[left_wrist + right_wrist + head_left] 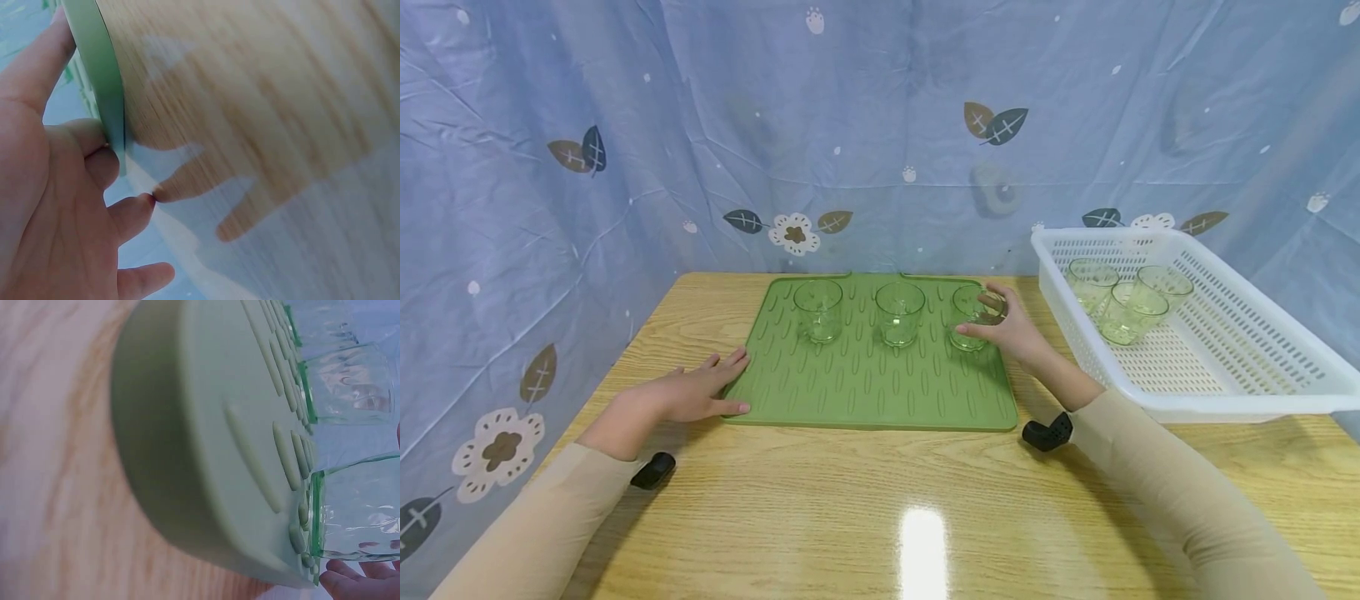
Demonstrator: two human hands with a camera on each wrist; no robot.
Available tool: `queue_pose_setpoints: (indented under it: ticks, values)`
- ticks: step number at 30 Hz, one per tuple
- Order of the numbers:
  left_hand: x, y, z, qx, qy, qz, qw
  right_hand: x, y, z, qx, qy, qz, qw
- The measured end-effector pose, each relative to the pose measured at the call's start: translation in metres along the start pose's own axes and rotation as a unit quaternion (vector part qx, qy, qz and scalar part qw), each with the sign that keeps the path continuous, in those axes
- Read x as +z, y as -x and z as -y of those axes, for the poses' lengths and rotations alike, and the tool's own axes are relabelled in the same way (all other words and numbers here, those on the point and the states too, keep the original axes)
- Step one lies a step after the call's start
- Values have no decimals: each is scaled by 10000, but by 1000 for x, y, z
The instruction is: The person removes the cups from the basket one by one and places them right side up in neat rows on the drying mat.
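A green ridged mat lies on the wooden table, and three clear drinking glasses stand in a row across it: a left glass, a middle glass and a right glass. My right hand holds the right glass from its right side, thumb in front and fingers round behind. In the right wrist view this glass stands base-down on the mat with fingertips beside it. My left hand rests spread at the mat's left edge, its thumb and fingers touching the rim.
A white perforated plastic basket stands on the right of the table, with three more glasses in its left part. A blue patterned curtain hangs behind and along the left side. Wooden tabletop spreads in front of the mat.
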State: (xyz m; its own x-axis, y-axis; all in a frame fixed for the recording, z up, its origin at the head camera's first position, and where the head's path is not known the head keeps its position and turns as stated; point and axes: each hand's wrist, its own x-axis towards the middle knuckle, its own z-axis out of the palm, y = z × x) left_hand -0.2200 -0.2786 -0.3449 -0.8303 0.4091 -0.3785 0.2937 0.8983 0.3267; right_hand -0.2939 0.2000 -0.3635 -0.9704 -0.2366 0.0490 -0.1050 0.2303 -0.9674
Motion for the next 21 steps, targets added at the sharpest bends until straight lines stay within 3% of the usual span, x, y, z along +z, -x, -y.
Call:
queue_pose_setpoints:
  ticks: [21]
  values:
    - [0,0,1,-7,-29,-12,10000,-5,29,7,274,-117,-521,9982]
